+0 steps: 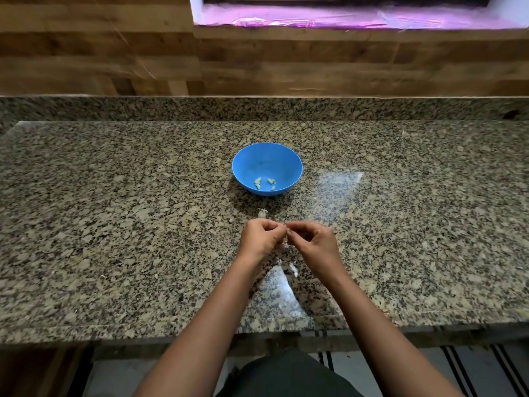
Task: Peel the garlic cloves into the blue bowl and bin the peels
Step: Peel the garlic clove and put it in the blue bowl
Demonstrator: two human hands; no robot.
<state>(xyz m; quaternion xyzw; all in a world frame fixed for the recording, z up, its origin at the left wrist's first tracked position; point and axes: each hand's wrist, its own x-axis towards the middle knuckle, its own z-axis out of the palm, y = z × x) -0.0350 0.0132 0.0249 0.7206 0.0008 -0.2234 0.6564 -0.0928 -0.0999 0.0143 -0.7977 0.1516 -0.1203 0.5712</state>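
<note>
A blue bowl [267,159] stands on the granite counter, with several pale peeled garlic cloves [258,183] lying in its near side. Just in front of the bowl lies an unpeeled garlic clove [262,214]. Nearer to me, my left hand [261,238] and my right hand [312,240] meet above the counter, fingers curled, both pinching a small garlic clove [287,233] between their fingertips. The clove is mostly hidden by the fingers. Thin whitish peel scraps [293,269] lie on the counter under my wrists.
The speckled granite counter [114,224] runs left to right, backed by a wooden wall [114,53] and a window sill [343,20] at the top right. The counter's front edge [114,338] is close to my body. Small peel bits [309,216] lie right of the loose clove.
</note>
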